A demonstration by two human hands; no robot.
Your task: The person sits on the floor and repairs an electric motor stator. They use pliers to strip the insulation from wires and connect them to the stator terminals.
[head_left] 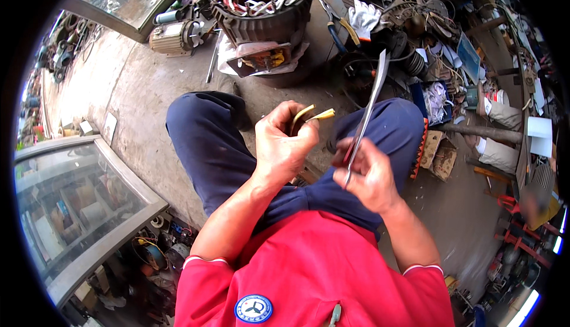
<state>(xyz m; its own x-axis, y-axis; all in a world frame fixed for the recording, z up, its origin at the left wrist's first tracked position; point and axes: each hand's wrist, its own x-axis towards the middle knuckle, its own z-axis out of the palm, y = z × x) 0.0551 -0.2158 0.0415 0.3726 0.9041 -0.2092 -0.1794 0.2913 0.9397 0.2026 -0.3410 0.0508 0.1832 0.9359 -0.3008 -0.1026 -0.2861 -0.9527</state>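
Note:
My left hand (282, 143) is closed around a short curved yellowish strip (309, 115), whose two ends stick out past the fingers. My right hand (369, 170) grips the handle of a long pair of scissors (369, 104), the blades pointing up and away, just right of the strip. Both hands are held above my knees in dark blue trousers (208, 143). On the concrete floor ahead stands a large motor stator (261, 0) with red and white windings.
A glass-topped cabinet (77, 202) stands at my left. A smaller motor (175, 35), pliers (332, 21) and a white glove (363, 17) lie by the stator. Boxes, wires and parts crowd the right, where another person's legs (499, 131) show.

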